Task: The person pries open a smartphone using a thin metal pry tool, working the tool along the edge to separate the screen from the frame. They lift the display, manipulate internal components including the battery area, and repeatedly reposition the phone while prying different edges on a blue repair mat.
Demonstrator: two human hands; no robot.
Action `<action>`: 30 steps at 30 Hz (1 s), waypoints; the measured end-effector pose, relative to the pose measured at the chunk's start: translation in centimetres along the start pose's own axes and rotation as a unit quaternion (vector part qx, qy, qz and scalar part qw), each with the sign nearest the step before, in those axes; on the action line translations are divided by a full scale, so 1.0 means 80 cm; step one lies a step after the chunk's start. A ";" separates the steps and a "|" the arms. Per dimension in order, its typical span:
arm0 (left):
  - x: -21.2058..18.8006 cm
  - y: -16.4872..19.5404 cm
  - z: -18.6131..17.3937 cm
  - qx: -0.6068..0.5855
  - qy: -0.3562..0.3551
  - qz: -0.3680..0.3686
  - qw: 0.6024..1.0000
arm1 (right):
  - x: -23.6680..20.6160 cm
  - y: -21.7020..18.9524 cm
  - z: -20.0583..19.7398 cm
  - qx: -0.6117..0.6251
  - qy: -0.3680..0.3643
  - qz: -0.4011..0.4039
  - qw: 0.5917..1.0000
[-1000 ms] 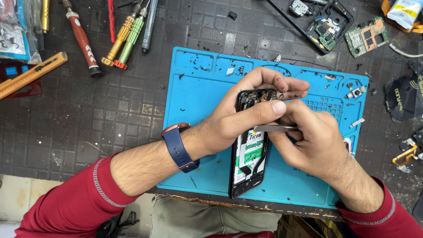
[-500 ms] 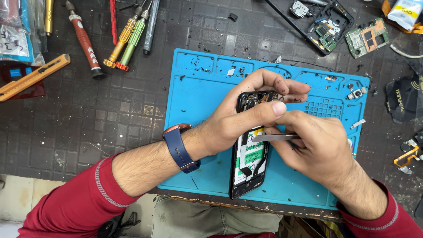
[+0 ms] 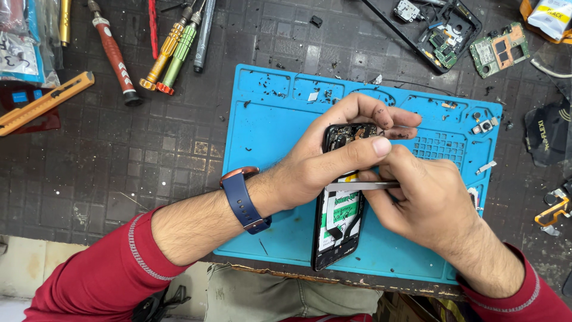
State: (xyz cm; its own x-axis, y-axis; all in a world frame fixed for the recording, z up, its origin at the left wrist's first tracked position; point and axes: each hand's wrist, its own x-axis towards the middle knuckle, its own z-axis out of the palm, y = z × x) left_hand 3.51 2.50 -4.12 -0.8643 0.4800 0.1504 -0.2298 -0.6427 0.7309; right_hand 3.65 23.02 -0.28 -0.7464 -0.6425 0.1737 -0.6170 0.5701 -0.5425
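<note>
An opened black smartphone (image 3: pixel 338 235) with its back cover off lies lengthwise on a blue repair mat (image 3: pixel 274 119). My left hand (image 3: pixel 333 155) grips the phone's upper end, thumb stretched across it, fingers curled over the exposed board. My right hand (image 3: pixel 426 203) holds metal tweezers (image 3: pixel 357 186) flat across the phone's middle, tips pointing left. A dark blue wristwatch (image 3: pixel 241 200) sits on my left wrist. Both sleeves are red.
Several screwdrivers (image 3: pixel 173 50) and a yellow utility knife (image 3: pixel 44 101) lie at the back left. A stripped phone frame (image 3: pixel 435 30) and a green circuit board (image 3: pixel 499 49) lie at the back right. Small parts (image 3: pixel 485 126) rest on the mat's right side.
The view has shifted slightly. Both hands stay on the phone, with the tweezers held at nearly the same spot across its middle.
</note>
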 end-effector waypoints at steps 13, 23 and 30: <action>-0.001 0.003 0.000 0.036 0.012 0.001 0.999 | 0.001 0.001 -0.001 0.028 0.018 0.024 0.999; -0.005 0.002 0.003 0.125 0.058 0.019 0.990 | -0.016 -0.019 -0.003 -0.012 0.049 0.041 0.998; -0.007 0.003 0.004 0.141 0.050 0.020 0.989 | -0.018 -0.022 0.004 -0.002 0.048 0.067 0.997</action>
State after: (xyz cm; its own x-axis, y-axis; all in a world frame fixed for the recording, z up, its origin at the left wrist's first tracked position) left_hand 4.09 2.27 -3.83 -0.9133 0.3870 0.1267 -0.0727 -0.4612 0.8843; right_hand 5.90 22.78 0.20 -0.8423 -0.5088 0.1778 -0.5112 0.6496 -0.5628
